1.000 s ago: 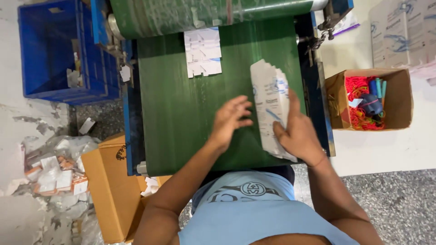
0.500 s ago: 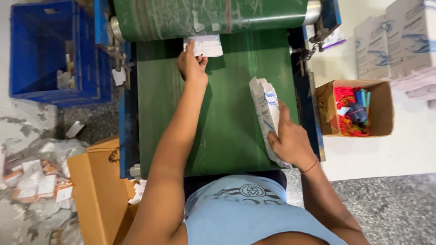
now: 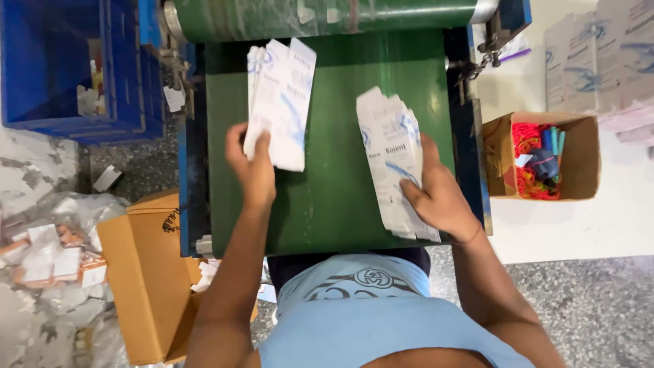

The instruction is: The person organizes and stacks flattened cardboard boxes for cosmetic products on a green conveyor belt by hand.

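Left hand [image 3: 253, 163] grips a few flat cartons [image 3: 281, 102], centre-left on the green belt [image 3: 334, 197]. Right hand [image 3: 436, 197] pins the carton stack [image 3: 395, 163], centre-right. Long axes run up-frame; the two lots well apart.

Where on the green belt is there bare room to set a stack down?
Bare belt shows between the left hand with its flat cartons and the right hand on the stack. The belt's right edge is crowded.

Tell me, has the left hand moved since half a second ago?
Yes. The left hand has pulled back from the green roller toward the body, bringing flat white cartons down the green belt.
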